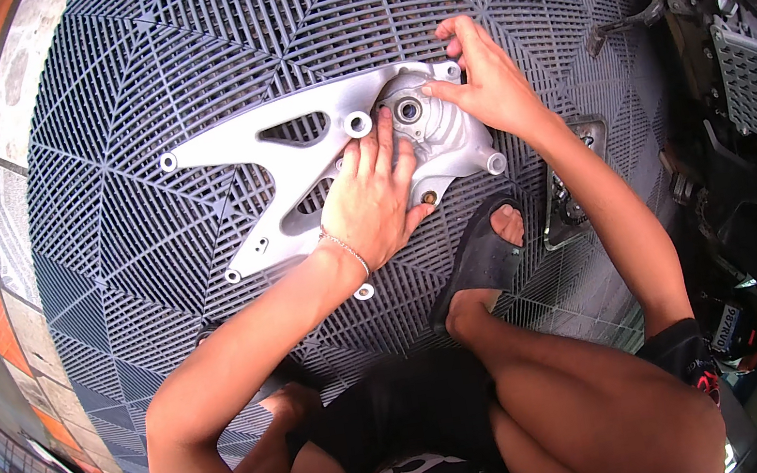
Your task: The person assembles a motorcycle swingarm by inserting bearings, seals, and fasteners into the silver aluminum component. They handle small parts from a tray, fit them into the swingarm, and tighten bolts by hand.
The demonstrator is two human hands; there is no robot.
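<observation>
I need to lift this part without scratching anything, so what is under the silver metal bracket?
The silver metal bracket lies flat on dark grid floor tiles, visible through its cutouts. The left hand covers its middle.

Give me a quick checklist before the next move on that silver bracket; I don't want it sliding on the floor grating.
1. Left hand pressing flat on the silver cast-metal bracket: ok.
2. Right hand fingertips at the bracket's round hub: ok.
3. Bracket lying flat on the grey grid floor tile: ok, no raised end visible.
4. Anything seated in the hub bore: cannot tell, fingers crowd it.
5. Sandalled foot clear of the bracket: ok, but close to its lower lug.
6. Small metal tray within reach: ok, just beside the right forearm; contents cannot tell.
</observation>
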